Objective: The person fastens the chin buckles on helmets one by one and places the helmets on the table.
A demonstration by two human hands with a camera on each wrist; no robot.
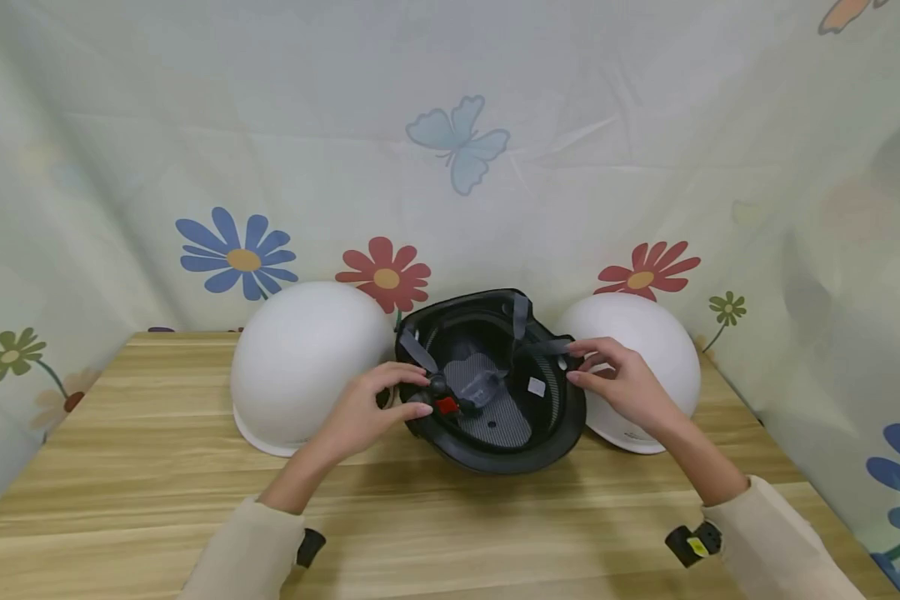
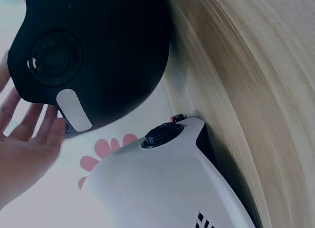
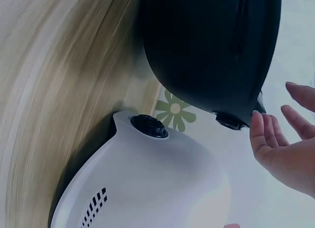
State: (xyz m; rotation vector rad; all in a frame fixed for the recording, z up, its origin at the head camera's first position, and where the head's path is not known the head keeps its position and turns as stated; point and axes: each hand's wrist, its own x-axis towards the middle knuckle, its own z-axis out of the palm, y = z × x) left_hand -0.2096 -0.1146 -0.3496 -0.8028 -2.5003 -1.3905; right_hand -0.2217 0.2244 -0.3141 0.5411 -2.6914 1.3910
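The black helmet [image 1: 492,400] lay between the left hand [image 1: 367,406], fingers loosely parted at its rim, and the right hand [image 1: 624,383], whose hold was unclear.

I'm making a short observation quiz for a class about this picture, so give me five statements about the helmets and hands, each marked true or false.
1. The black helmet sits between the left white helmet and the right white helmet. True.
2. The black helmet's inside is hidden from the head view. False: its striped lining shows.
3. The red buckle button is nearer the left hand than the right hand. True.
4. The right hand rests on the left white helmet. False: it is at the right side of the black helmet.
5. Both white helmets lie dome down. False: their domes are up.
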